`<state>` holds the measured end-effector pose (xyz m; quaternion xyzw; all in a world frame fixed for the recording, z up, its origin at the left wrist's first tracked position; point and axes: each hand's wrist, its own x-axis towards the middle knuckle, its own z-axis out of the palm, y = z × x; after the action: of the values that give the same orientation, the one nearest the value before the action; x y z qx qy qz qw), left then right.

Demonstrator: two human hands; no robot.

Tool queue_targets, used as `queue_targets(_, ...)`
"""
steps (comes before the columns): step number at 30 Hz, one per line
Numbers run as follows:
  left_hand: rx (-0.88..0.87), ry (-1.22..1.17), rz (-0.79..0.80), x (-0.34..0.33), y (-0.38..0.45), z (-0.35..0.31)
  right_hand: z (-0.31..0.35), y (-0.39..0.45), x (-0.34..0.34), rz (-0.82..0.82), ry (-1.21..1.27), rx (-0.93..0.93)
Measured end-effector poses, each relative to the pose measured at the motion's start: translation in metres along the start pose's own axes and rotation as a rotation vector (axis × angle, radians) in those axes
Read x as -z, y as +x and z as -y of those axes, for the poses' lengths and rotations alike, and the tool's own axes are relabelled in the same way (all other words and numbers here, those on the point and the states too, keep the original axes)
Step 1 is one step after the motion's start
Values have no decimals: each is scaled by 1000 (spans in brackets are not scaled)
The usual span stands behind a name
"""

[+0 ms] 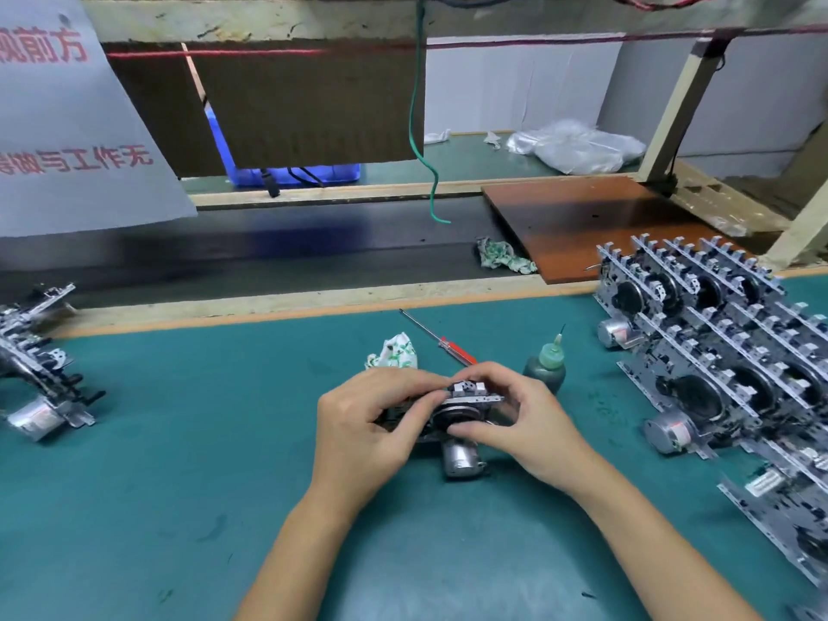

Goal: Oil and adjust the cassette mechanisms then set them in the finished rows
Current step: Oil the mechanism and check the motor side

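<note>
Both hands are gripping one cassette mechanism point(452, 412) over the green mat point(188, 463): the left hand point(367, 423) is curling around its left side with fingertips pressing on the top edge, and the right hand point(519, 419) is wrapping its right side, fingers arching over the top bracket and thumb pressing against the dark round flywheel on the near face. The mechanism's silver motor point(461, 457) is hanging at its near underside, just above the mat. Just behind the mechanism, a red-handled screwdriver point(443, 340) is lying on the mat with its shaft pointing away to the left, and a crumpled white-and-green rag point(394, 351) is sitting just left of the screwdriver's handle. Just right of and behind the mechanism, a small green oil bottle point(546, 365) with a needle tip is standing upright. Well to the right of the mechanism, the finished rows point(717, 351) of mechanisms are leaning together in lines. Well to its left, a smaller group of waiting mechanisms point(40, 369) is lying at the mat's edge. Beyond the mechanism, past the mat's far border, a dark conveyor belt point(269, 253) is running across, with a second rag point(502, 255) on it beside a brown board point(596, 221).
</note>
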<state>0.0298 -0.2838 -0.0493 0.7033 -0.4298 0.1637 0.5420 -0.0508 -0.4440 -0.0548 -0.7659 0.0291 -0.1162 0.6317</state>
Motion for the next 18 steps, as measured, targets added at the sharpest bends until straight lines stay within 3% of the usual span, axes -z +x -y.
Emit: queue_targets(18, 28, 11, -13, -5, 2, 0, 3, 0, 3, -36, -70, 16)
